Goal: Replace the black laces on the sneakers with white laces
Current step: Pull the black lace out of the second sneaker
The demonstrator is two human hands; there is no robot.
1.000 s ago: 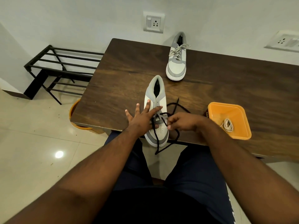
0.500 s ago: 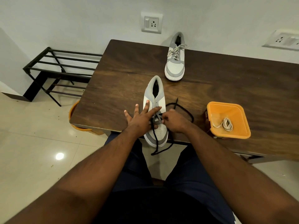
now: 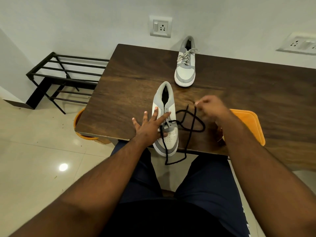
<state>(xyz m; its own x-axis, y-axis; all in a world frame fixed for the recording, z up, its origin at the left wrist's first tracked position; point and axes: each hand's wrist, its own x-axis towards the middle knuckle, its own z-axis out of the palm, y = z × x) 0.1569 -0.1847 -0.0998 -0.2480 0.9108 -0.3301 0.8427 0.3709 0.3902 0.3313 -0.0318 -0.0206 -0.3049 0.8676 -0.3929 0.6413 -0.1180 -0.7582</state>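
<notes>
Near sneaker [image 3: 165, 117] sits at the front edge of the dark wooden table [image 3: 133, 86], toe toward the person, toe overhanging slightly. Left hand [image 3: 150, 126] lies flat on its left side, fingers spread and straight, pressing it down. Right hand [image 3: 209, 106] is raised to the right of the shoe, fingers curled, pinching one strand of the black lace [image 3: 192, 127]. The lace is threaded only through the lowest eyelets; loose loops lie on the table and one loop hangs past the edge. Second sneaker [image 3: 185, 65], white-laced, stands near the wall. Orange tray [image 3: 249, 122] is partly hidden behind the right forearm.
</notes>
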